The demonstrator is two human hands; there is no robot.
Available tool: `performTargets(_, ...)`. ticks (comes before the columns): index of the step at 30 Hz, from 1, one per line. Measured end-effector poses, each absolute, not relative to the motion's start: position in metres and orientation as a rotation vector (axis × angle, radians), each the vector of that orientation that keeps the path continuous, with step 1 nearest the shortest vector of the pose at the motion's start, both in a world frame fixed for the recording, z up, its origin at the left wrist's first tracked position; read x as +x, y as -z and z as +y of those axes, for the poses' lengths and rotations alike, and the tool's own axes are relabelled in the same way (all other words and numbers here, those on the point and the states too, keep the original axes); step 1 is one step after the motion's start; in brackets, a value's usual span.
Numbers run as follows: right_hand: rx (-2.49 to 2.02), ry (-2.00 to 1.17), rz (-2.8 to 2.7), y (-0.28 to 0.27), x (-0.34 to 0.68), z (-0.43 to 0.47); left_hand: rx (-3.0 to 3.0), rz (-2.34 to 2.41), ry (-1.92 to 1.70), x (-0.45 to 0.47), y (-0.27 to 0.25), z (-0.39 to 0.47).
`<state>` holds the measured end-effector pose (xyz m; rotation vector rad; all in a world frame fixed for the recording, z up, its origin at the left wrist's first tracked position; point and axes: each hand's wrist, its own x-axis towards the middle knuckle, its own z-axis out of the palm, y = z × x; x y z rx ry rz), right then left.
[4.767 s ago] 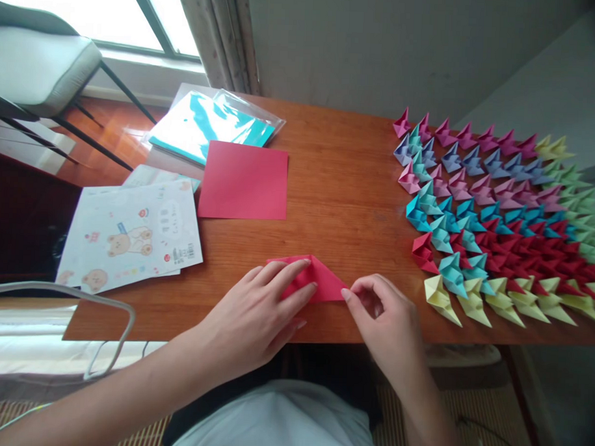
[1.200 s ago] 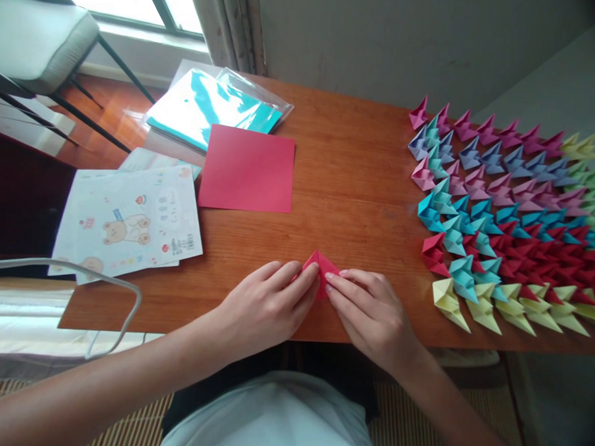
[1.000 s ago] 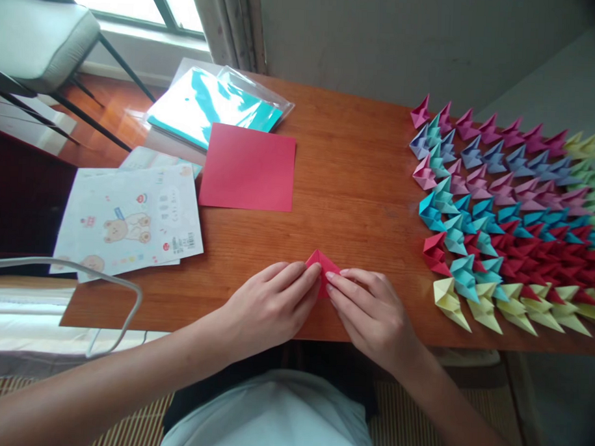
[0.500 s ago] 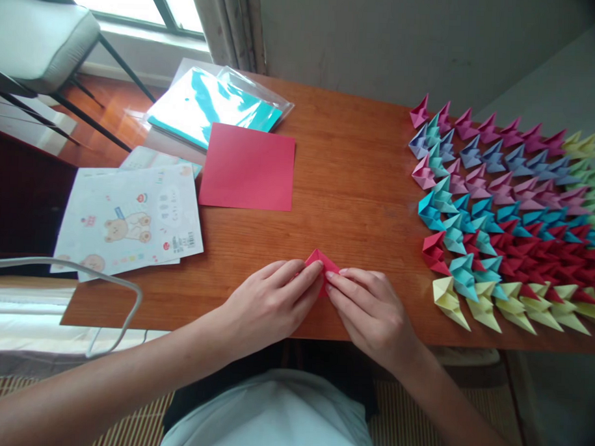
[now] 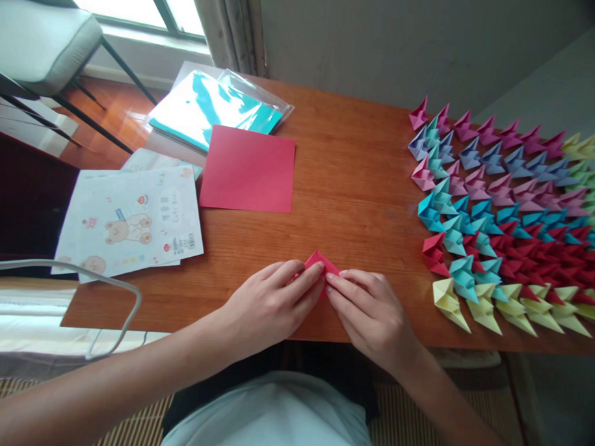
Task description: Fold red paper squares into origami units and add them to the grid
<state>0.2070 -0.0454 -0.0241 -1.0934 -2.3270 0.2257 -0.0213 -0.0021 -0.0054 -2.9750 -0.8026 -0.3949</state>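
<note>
A small folded piece of red paper [image 5: 318,257] lies near the front edge of the wooden table, its pointed top showing between my hands. My left hand [image 5: 278,300] has its fingers closed on the paper's left side. From the right, my right hand [image 5: 372,310] pinches the other side with bent fingers. Most of the folded paper is hidden under my fingers. Beyond my hands, a flat red sheet of paper [image 5: 248,169] rests on the table, apart from both hands.
Rows of folded origami pieces [image 5: 492,239] in several colours cover the table's right side. At the left are printed bear sheets [image 5: 131,220], a teal paper pack [image 5: 216,109] in clear plastic and a white cable [image 5: 124,285]. A chair [image 5: 45,45] stands beyond the table [image 5: 348,173].
Almost nothing differs. Both hands stay on the folded red paper, with only a slight shift of the fingers, and the whole view has dropped a few pixels.
</note>
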Motion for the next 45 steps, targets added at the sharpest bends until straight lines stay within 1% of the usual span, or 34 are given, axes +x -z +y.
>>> performTargets(25, -1.118, -0.338, -2.254, 0.023, 0.208, -0.044, -2.964, -0.764, 0.422, -0.024, 0.009, -0.002)
performTargets(28, -1.207, -0.412, -2.118, 0.016, 0.205, -0.036, -2.97, -0.741, 0.431, -0.024, 0.01, -0.002)
performTargets(31, -1.423, -0.475, -1.933, 0.008, 0.199, -0.018, -2.965, -0.741, 0.436, -0.024, 0.009, -0.002)
performTargets(35, -1.58, -0.559, -1.958, 0.006, 0.188, 0.012, -2.949, -0.773, 0.441, -0.022, 0.007, -0.002)
performTargets(37, -1.632, -0.552, -2.026, 0.007, 0.184, 0.022, -2.944, -0.776, 0.446, -0.022, 0.005, -0.002)
performTargets(45, -1.686, -0.594, -2.103, 0.007, 0.183, 0.03, -2.948, -0.781, 0.449, -0.022, 0.005, -0.002)
